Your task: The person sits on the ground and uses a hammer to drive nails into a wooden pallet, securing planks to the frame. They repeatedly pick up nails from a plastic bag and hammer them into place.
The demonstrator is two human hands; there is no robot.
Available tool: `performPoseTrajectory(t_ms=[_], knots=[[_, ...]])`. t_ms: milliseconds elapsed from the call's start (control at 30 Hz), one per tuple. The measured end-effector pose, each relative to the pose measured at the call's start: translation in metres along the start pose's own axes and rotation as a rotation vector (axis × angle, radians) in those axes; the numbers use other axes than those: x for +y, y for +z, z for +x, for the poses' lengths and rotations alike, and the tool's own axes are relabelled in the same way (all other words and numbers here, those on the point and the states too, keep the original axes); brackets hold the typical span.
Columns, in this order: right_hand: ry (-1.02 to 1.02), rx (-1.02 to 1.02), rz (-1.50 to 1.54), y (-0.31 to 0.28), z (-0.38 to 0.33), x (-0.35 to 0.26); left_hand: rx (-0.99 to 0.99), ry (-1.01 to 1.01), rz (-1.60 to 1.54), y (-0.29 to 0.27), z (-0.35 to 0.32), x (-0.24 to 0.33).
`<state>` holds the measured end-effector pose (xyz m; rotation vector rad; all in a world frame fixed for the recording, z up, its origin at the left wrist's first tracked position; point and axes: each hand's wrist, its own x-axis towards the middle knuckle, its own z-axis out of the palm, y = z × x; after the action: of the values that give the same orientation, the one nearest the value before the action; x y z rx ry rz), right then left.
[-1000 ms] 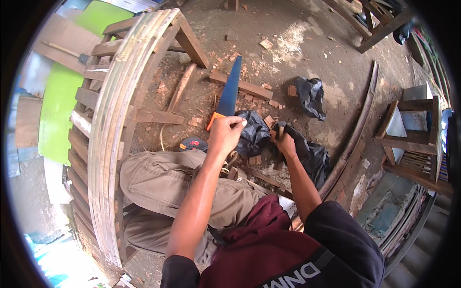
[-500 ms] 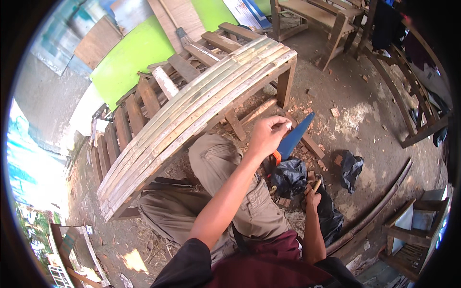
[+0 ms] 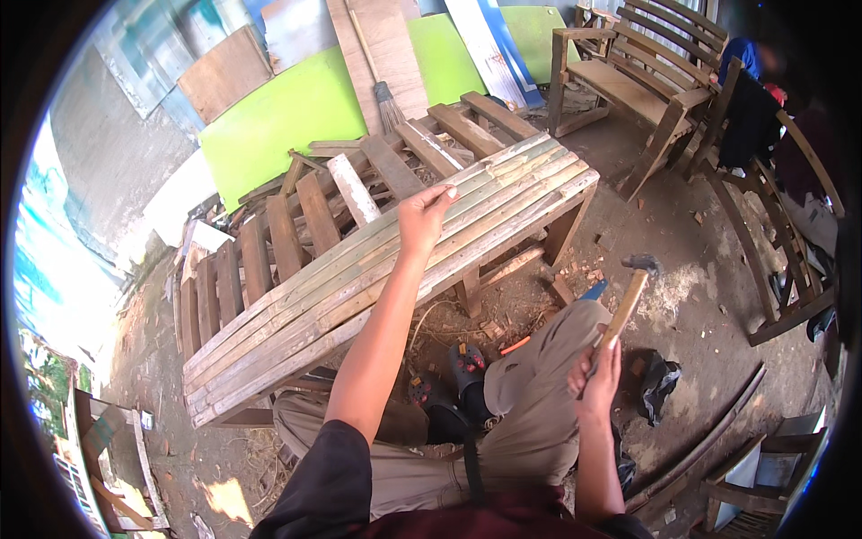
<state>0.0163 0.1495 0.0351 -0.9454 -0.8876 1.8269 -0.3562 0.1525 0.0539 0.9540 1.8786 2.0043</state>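
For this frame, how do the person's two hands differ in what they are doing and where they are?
The left hand is stretched out, arm extended, fingers resting on the slatted bamboo-topped wooden bench; the right hand stays close, above the lap. The left hand shows no tool, though its fingertips are hard to read; the right hand grips a wooden-handled hammer, metal head pointing up. Both are bare.

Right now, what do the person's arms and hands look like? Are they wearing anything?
Both forearms are bare, and so are the left hand and right hand: no gloves, watch or rings that I can see. Short dark sleeves cover the upper arms. The shirt looks dark maroon at the chest.
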Motion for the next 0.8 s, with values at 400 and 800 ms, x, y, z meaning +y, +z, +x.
performPoseTrajectory(t_ms=[400,800], knots=[[-0.053,-0.195,-0.394,-0.001,0.044,0.096,0.084,0.029,0.437,0.020,0.085,-0.051],[-0.118,-0.250,-0.416,0.029,0.042,0.102,0.056,-0.051,0.518,0.023,0.085,-0.044]])
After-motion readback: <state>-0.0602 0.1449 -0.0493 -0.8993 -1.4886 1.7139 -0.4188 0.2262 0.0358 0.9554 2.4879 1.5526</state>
